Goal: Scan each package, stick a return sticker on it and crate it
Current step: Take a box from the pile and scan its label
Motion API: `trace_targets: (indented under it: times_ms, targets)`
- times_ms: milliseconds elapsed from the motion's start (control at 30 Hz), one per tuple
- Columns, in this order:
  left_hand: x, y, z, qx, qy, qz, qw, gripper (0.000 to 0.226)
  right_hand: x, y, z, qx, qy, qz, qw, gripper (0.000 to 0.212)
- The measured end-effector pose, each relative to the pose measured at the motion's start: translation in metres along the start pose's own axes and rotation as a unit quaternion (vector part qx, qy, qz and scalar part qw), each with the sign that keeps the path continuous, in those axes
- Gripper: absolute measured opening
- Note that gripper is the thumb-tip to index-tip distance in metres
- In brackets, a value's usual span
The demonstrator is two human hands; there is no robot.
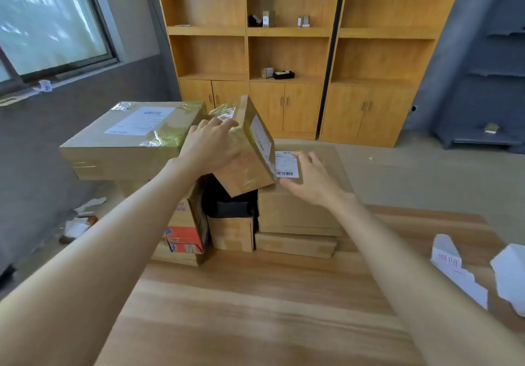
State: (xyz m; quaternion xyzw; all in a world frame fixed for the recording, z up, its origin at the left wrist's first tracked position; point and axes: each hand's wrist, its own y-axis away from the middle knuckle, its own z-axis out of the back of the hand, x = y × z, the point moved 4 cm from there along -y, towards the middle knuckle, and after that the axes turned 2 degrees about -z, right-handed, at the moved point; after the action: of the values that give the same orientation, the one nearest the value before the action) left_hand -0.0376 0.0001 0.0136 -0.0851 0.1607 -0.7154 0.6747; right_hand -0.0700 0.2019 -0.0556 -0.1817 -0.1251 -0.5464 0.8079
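My left hand (210,145) grips a small taped cardboard package (250,161), tilted on one corner above the stack of boxes beyond the table's far edge. A white shipping label shows on its right face. My right hand (309,179) hovers open just right of the package, fingers spread, touching nothing that I can see. Under it lies a brown box (295,212) with a barcode label (287,165) on top. Below the tilted package sits a carton (231,233) with a dark opening.
A large taped box (130,138) stands at the left of the stack. A red and blue printed carton (186,232) leans beside the dark opening. White sticker sheets (454,272) lie at the right on the wooden table (255,309). Wooden shelving (284,53) fills the back wall.
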Motion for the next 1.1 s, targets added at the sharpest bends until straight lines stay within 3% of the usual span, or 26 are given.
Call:
trace_targets:
  times_ms: [167, 333, 767, 867, 1100]
  targets:
    - [0.011, -0.009, -0.02, 0.011, 0.033, 0.009, 0.999, 0.067, 0.005, -0.016, -0.03, 0.077, -0.118, -0.043, 0.989, 0.074]
    - [0.018, -0.019, -0.033, 0.029, 0.048, 0.006, 0.998, 0.074, 0.011, -0.033, -0.053, 0.1, -0.21, -0.091, 0.968, 0.083]
    - [0.024, -0.027, -0.045, 0.051, 0.073, 0.031, 0.996, 0.081, 0.013, -0.049, -0.081, 0.13, -0.431, -0.21, 0.868, 0.087]
    - [0.024, -0.029, -0.042, 0.059, 0.094, 0.041, 0.993, 0.082, 0.014, -0.051, -0.087, 0.135, -0.482, -0.217, 0.838, 0.09]
    - [0.022, -0.03, -0.019, 0.026, 0.139, 0.044, 0.989, 0.075, 0.02, -0.045, -0.076, 0.121, -0.529, -0.193, 0.818, 0.091]
